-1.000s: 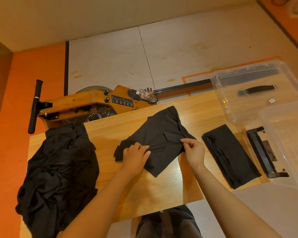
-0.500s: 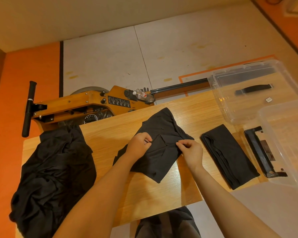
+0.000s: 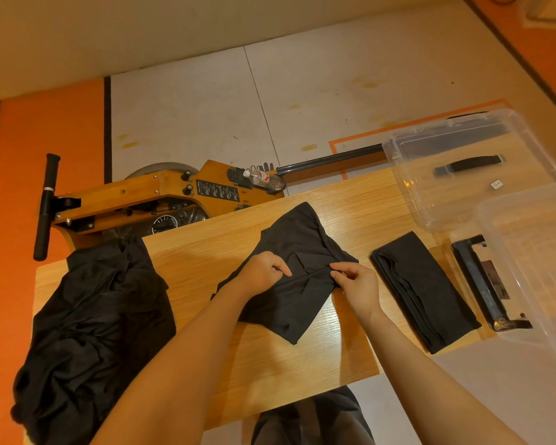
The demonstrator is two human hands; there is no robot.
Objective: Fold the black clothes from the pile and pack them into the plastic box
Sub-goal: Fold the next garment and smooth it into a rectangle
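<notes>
Black garment [image 3: 297,303] mid-bench [image 3: 206,255], half folded. Left hand [image 3: 264,273] and right hand [image 3: 355,284] both pinch its centre crease. Thin, limp, light cloth; likely slumps unless gripped along folded edges. Pile [image 3: 90,322] lies left.

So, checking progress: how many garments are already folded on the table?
1: the folded garment right of the hands. Another garment is mid-fold under both hands; the pile lies left, perhaps hiding more.
</notes>
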